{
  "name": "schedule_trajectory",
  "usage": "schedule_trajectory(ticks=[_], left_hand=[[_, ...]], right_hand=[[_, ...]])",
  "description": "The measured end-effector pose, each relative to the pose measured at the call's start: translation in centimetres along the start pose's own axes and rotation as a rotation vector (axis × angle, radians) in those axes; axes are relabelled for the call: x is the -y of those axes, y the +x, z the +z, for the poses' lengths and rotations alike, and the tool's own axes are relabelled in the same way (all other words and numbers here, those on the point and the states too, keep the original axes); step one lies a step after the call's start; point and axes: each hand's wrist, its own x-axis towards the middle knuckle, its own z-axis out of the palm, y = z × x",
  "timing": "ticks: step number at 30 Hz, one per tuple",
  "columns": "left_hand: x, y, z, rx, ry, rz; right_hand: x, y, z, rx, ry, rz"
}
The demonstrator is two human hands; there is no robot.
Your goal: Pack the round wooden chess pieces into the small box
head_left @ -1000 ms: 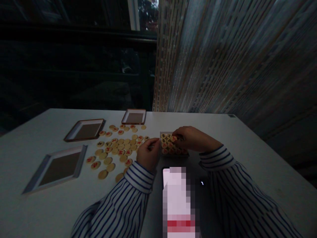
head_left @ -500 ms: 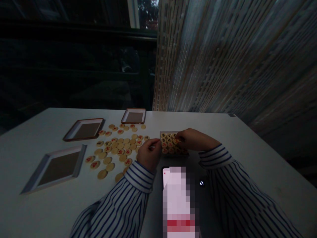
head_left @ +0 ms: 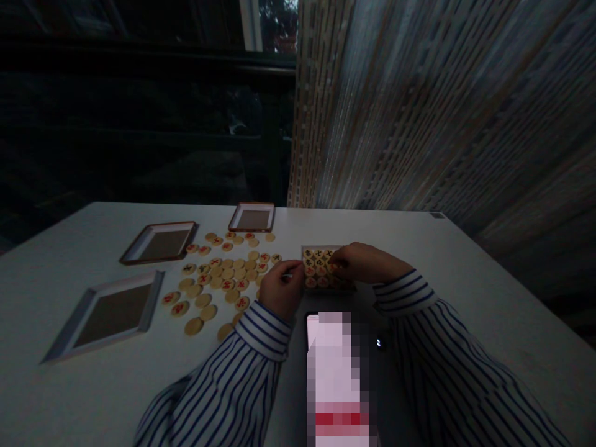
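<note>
A small box [head_left: 303, 249] stands on the table, holding rows of round wooden Chinese chess pieces [head_left: 319, 262] with black and red characters. My left hand [head_left: 282, 288] is closed, thumb and forefinger together at the box's left edge. Over the box's right part reaches my right hand [head_left: 365, 261], its fingers pinched down among the pieces. What sits between those fingertips is hidden. Many loose Chinese chess pieces [head_left: 227, 273] lie scattered left of my left hand, some with characters showing and others blank side up.
Left and behind the loose pieces lie a pale tray-like lid [head_left: 156, 304], a brown-rimmed tray [head_left: 194, 239] and a smaller one [head_left: 272, 218]. Nearer me is a lit phone [head_left: 313, 329], with a small dark object [head_left: 379, 343] to its right. A string curtain [head_left: 321, 155] hangs behind the white table [head_left: 465, 279].
Hardly anything differs. The view has shifted very slightly, and both hands stay at the box, with my right fingers a touch lower over the pieces.
</note>
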Motion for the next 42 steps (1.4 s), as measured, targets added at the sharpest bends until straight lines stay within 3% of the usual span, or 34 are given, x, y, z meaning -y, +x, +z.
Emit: schedule_trajectory(ticks=[42], left_hand=[[0.33, 0.01, -0.07, 0.038, 0.029, 0.031]], right_hand=[[0.33, -0.26, -0.39, 0.02, -0.005, -0.032]])
